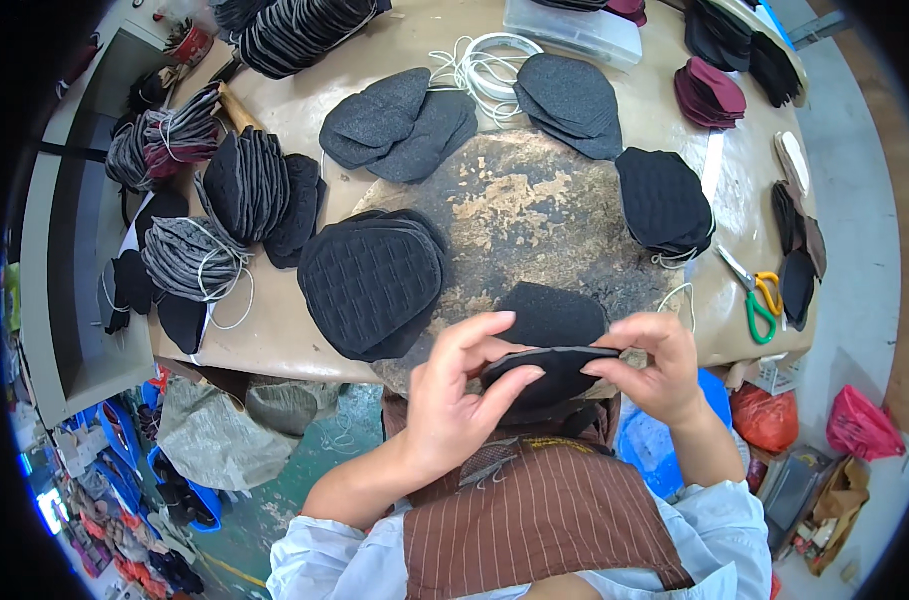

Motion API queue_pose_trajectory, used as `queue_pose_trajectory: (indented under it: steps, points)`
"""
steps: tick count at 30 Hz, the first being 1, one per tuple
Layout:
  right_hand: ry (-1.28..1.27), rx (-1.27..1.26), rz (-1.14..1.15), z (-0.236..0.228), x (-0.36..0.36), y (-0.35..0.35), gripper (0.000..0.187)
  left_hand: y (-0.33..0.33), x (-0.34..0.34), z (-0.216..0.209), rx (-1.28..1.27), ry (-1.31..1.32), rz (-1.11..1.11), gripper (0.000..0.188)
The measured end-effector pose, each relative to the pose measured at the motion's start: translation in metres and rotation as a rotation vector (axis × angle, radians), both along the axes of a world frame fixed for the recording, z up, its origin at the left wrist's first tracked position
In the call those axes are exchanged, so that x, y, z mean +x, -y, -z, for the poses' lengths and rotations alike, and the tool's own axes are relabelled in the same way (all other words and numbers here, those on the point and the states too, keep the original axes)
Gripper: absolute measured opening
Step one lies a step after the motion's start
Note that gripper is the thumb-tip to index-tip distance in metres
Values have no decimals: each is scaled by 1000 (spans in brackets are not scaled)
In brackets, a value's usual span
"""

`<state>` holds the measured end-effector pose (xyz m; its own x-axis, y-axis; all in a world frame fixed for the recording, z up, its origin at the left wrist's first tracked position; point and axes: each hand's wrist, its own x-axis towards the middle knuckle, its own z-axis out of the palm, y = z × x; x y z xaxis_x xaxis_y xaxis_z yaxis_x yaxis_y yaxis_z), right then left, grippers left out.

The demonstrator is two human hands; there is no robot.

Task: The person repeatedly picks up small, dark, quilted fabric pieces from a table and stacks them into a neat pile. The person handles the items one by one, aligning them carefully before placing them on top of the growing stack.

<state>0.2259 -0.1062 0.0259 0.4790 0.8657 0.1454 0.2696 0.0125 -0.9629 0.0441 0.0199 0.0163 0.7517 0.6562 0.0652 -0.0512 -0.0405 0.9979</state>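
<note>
Close to my body, at the table's near edge, I hold a rounded black fabric piece (546, 380) almost edge-on. My left hand (464, 385) pinches its left end between thumb and fingers. At the other end, the thumb and fingertips of my right hand (664, 365) grip its edge. Just beyond it another black fabric piece (551, 310) lies flat on the worn round board (509, 210). A stack of quilted black pieces (369, 285) rests to the left of my hands, and a smaller quilted stack (664, 200) sits at the right.
Scissors (757, 300) with green and orange handles lie on the right. Plain dark pieces (399, 125) and a second pile (571, 100) flank white cord beside a tape roll (494, 70). String-tied grey bundles (192, 262) stand at left, maroon pieces (709, 93) at far right.
</note>
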Motion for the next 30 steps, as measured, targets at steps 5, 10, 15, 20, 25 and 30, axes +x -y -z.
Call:
queue_pose_trajectory:
  steps: [5,10,15,20,25,30]
  points:
    - [562,-137,101,-22,78,-28,21,-68,-18,-40,47,-41,-388,53]
    - [1022,-247,134,-2,140,-60,42,-82,-24,-46,1044,-427,-594,50]
    - [1130,-383,120,-5,123,-62,47,6,-34,-13,884,-362,1,51]
    - [953,-440,236,-17,114,-44,37,34,-39,23,797,-403,104,55]
    - [311,-210,225,-49,77,-24,26,35,-44,25,773,-427,115,58]
    - [-25,-333,-137,-23,25,-30,22,37,-49,24,795,-446,114,58]
